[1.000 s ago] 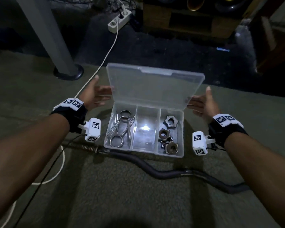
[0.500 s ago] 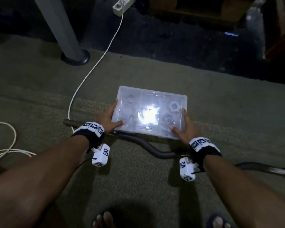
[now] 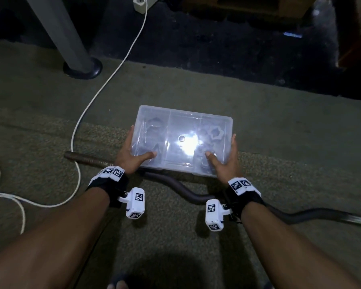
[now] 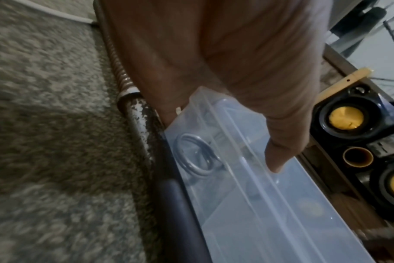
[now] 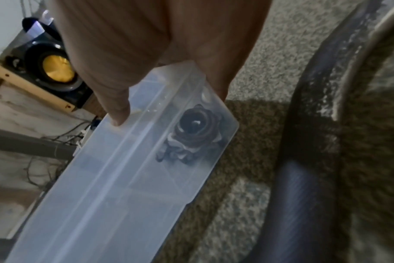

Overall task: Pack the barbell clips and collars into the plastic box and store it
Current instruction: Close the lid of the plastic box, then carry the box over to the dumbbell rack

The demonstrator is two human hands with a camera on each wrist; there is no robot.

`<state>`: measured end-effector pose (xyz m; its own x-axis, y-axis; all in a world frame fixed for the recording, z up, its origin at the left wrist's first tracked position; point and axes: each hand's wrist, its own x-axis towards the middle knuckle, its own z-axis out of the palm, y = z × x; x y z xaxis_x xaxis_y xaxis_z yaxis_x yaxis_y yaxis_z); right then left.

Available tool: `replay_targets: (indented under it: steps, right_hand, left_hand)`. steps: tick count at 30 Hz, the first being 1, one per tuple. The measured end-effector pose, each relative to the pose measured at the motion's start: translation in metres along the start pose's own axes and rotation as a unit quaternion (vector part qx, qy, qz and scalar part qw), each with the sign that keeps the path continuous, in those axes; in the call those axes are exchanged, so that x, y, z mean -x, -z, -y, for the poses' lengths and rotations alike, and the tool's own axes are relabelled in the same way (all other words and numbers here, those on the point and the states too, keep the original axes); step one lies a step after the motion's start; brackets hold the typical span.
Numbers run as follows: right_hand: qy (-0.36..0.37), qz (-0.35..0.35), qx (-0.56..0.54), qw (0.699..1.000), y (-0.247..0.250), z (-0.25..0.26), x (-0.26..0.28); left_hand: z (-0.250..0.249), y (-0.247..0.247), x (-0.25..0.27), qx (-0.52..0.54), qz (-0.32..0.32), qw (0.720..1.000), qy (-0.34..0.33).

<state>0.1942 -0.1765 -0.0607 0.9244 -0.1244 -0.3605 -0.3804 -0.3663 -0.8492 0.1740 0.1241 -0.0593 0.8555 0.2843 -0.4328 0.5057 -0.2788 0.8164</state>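
The clear plastic box [image 3: 183, 113] has its lid down and sits over the carpet, its near edge above the curl bar [image 3: 183, 190]. Spring clips [image 3: 152, 130] show through the lid in the left compartment, star collars [image 3: 216, 132] in the right. My left hand [image 3: 131, 157] grips the box's left end and my right hand [image 3: 225, 161] grips the right end, each with the thumb on the lid. In the left wrist view the hand [image 4: 236, 62] pinches the box [image 4: 270, 213] above a clip ring [image 4: 196, 156]. In the right wrist view the hand [image 5: 146, 44] holds the box [image 5: 90, 195] by a collar [image 5: 196, 131].
A white cable [image 3: 96, 94] curves over the carpet at left toward a power strip [image 3: 142, 4]. A grey table leg [image 3: 65, 34] stands at the far left. Speakers with yellow cones [image 4: 346, 117] sit in a wooden shelf beyond the carpet's edge.
The lid stood open a second ago and is now down. Both hands came from beside the lid to the box's ends, thumbs on top. The head view has risen.
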Motion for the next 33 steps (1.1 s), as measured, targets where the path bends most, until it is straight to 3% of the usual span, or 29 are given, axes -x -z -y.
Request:
replay_targets:
  steps: [7, 12, 17, 23, 28, 33]
  right_hand:
    - [-0.023, 0.029, -0.049, 0.998, 0.027, 0.011, -0.007]
    - [-0.026, 0.027, -0.034, 0.999, 0.077, 0.079, 0.006]
    - [-0.008, 0.031, -0.01, 0.999, 0.134, 0.208, 0.047]
    - [0.064, 0.042, 0.005, 0.997, 0.183, 0.414, 0.123]
    - [0.108, 0.053, -0.001, 0.993, 0.194, 0.574, 0.191]
    - [0.142, 0.079, 0.0, 0.987, 0.182, 0.713, 0.255]
  left_hand:
    - [-0.024, -0.002, 0.01, 0.04, -0.006, 0.999, -0.005]
    - [-0.098, 0.011, 0.041, 0.062, -0.007, 0.998, -0.014]
    - [-0.217, 0.065, 0.102, 0.079, -0.017, 0.996, -0.036]
    - [-0.373, 0.188, 0.189, 0.097, -0.019, 0.993, -0.057]
    - [-0.497, 0.309, 0.263, 0.112, -0.03, 0.991, -0.07]
    - [-0.585, 0.425, 0.323, 0.105, -0.054, 0.988, -0.096]
